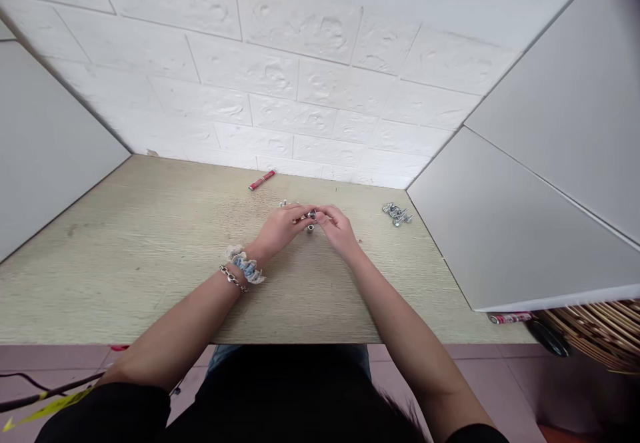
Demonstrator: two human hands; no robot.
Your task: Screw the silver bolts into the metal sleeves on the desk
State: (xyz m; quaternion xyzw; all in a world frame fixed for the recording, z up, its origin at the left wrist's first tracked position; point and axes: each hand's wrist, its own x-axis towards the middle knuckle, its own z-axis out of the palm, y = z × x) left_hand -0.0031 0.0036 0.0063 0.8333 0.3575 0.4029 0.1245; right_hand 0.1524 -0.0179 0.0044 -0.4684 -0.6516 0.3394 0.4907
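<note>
Both my hands meet over the middle of the wooden table [150, 263]. My left hand [281, 228] and my right hand [337, 228] pinch a small metal bolt-and-nut piece [311, 215] between their fingertips. Another small metal nut [311, 228] lies on the table just under them. A few more small metal parts [285, 203] lie just behind my left hand. My left wrist carries a chain bracelet and a fabric scrunchie [244, 266].
A heap of metal bolts [397, 213] lies at the table's far right. A red pen-like stick [262, 180] lies near the white brick wall. Grey panels stand on both sides. A wicker basket [595, 333] sits at the lower right, beyond the table.
</note>
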